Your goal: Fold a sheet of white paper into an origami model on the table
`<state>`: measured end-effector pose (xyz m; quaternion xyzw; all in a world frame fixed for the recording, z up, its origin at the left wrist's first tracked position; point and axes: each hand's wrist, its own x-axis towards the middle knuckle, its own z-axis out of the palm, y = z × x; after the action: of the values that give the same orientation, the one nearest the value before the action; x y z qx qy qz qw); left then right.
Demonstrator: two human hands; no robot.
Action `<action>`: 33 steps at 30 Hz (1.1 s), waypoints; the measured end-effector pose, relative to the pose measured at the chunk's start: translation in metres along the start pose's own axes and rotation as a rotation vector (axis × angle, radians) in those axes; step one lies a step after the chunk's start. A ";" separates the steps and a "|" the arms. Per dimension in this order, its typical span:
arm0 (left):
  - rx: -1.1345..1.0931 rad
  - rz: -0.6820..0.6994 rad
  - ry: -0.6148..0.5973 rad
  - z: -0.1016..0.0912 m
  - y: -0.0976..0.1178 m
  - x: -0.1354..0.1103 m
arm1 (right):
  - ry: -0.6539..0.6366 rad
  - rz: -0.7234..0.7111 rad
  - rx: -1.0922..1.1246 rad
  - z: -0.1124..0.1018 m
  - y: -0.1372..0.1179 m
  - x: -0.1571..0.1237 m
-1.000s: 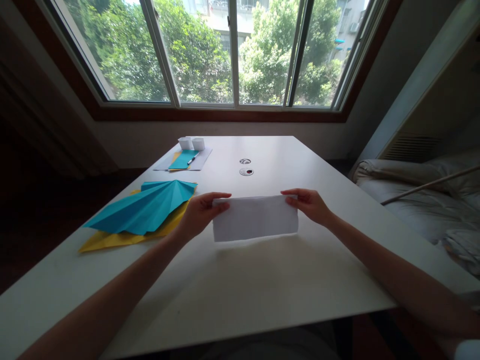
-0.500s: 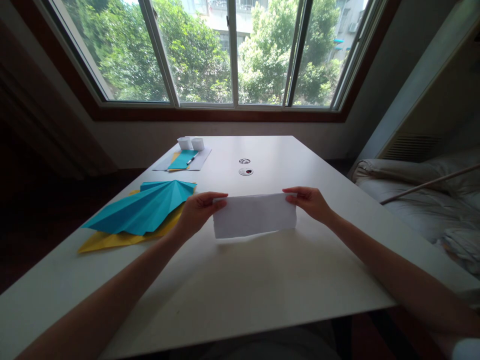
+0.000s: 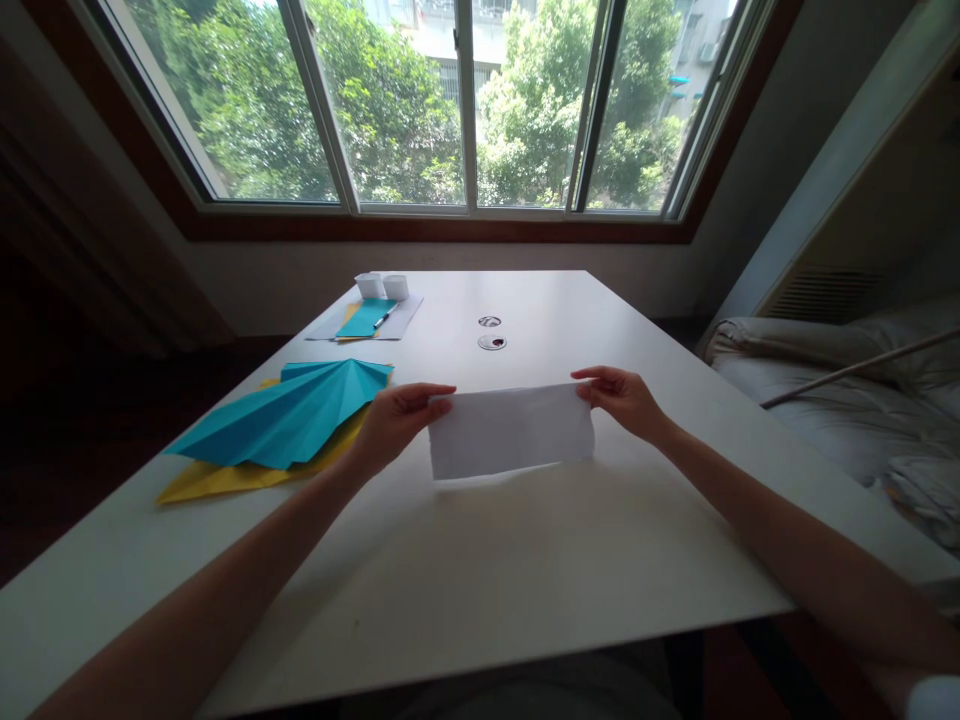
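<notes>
A white sheet of paper, wider than it is tall, hangs upright between my two hands over the table. My left hand pinches its upper left corner between thumb and fingers. At the upper right corner, my right hand grips the edge, with the index finger lifted a little above the paper. The sheet's lower edge slopes slightly up to the right. To the left of my left hand lies a pleated blue paper, fanned out over a yellow paper.
On the white table, two small round pieces lie beyond the sheet. At the far left are white containers, a smaller blue paper and a pen. A pale couch stands to the right.
My right index finger has risen off the paper's top edge, and the right hand has shifted slightly right. The sheet has moved a touch right; my left hand keeps its hold.
</notes>
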<state>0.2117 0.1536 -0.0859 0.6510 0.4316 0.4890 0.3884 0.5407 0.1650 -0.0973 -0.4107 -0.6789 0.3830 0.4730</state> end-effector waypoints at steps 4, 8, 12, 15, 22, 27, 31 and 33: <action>0.046 0.013 -0.008 -0.003 -0.002 0.001 | 0.035 -0.014 -0.050 -0.004 0.001 0.001; 0.054 0.025 0.003 -0.003 -0.003 0.001 | 0.021 0.001 -0.037 -0.005 0.003 0.001; 0.024 0.010 0.017 -0.002 -0.004 0.003 | 0.013 0.023 0.011 -0.005 0.003 0.002; -0.032 -0.022 0.032 -0.002 -0.005 0.003 | 0.020 0.022 0.040 -0.005 0.002 0.002; -0.095 -0.062 0.063 -0.001 -0.006 0.004 | 0.056 0.010 0.021 -0.006 0.002 0.003; -0.116 -0.066 0.074 -0.001 -0.007 0.005 | 0.044 0.002 0.012 -0.007 0.002 0.003; -0.079 -0.077 0.081 -0.001 -0.007 0.006 | 0.032 -0.006 -0.012 -0.006 0.001 0.003; -0.067 -0.077 0.077 -0.002 -0.007 0.007 | 0.046 -0.012 -0.031 -0.005 0.000 0.003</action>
<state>0.2095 0.1622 -0.0899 0.6010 0.4544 0.5127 0.4117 0.5447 0.1682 -0.0954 -0.4223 -0.6762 0.3601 0.4845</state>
